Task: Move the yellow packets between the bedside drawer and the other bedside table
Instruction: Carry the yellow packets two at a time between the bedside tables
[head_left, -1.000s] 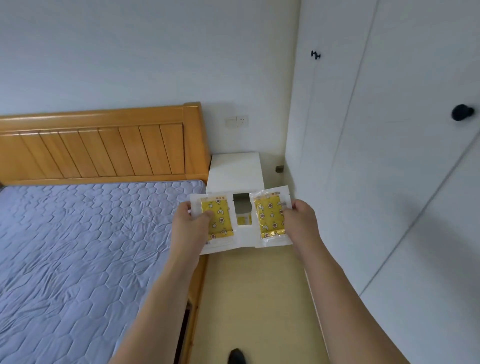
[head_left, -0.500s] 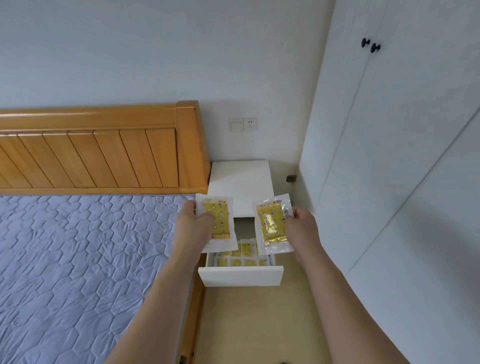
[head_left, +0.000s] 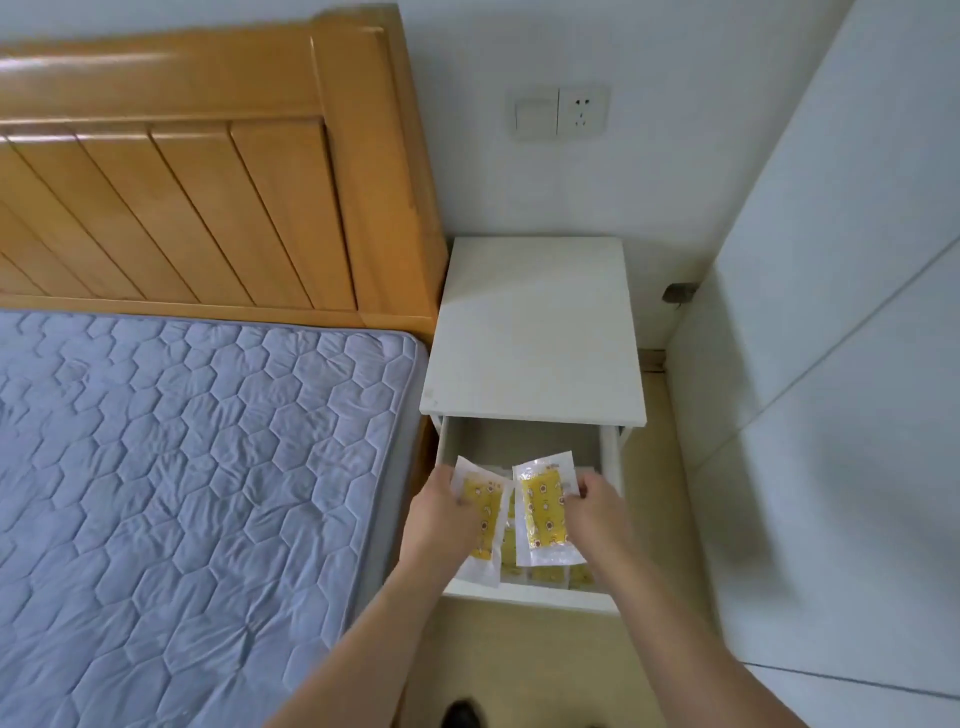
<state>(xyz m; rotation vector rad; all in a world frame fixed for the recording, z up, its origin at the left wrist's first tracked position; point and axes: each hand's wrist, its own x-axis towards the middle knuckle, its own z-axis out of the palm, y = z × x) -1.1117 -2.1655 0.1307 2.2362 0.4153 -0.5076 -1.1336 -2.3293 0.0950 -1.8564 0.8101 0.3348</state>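
Two yellow packets in clear wrappers, held over the open bedside drawer (head_left: 524, 600). Left hand (head_left: 444, 519) curled round the left packet (head_left: 485, 525) at its left edge, thumb across the front. Right hand (head_left: 597, 512) pinching the right packet (head_left: 543, 512) at its right edge, fingertips bent onto the wrapper. Inner edges of the two packets overlapping slightly, right one on top. Beneath them, more yellow packets (head_left: 550, 574) lying flat in the drawer — only partly visible past the held pair. Drawer pulled out from a white bedside table (head_left: 535, 327), just beside a grey quilted mattress (head_left: 197, 467) and a wooden headboard (head_left: 208, 182). On the wall above — a switch and socket plate (head_left: 561, 111). White wardrobe panels (head_left: 841, 364) along the right. Dark shoe tip (head_left: 462, 716) at the bottom edge.
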